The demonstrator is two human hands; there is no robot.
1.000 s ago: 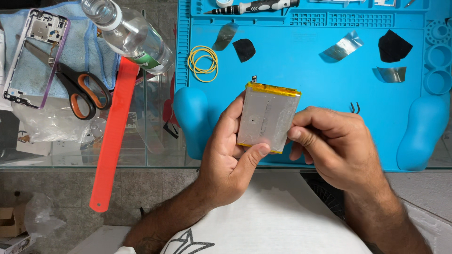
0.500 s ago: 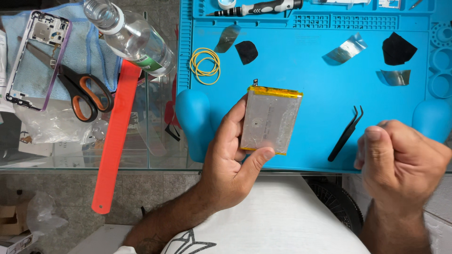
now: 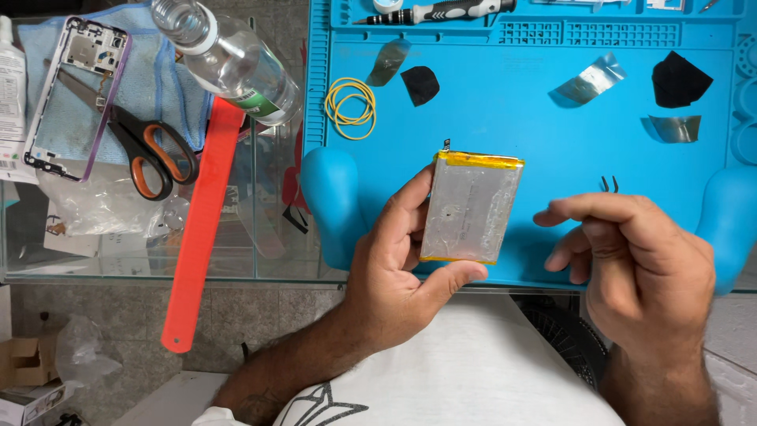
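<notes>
One battery (image 3: pixel 471 207) in left hand (image 3: pixel 394 276)

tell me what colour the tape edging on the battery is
Yellow, along the battery's top edge; head view.

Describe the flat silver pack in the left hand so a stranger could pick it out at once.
Start at the blue work mat on the glass table. Above its near edge, the left hand grips a flat rectangular battery pack between thumb and fingers. Unlike the small foil scraps lying on the mat, it is thick, silver-grey, edged with yellow tape, with a tiny connector at its top corner.
</notes>
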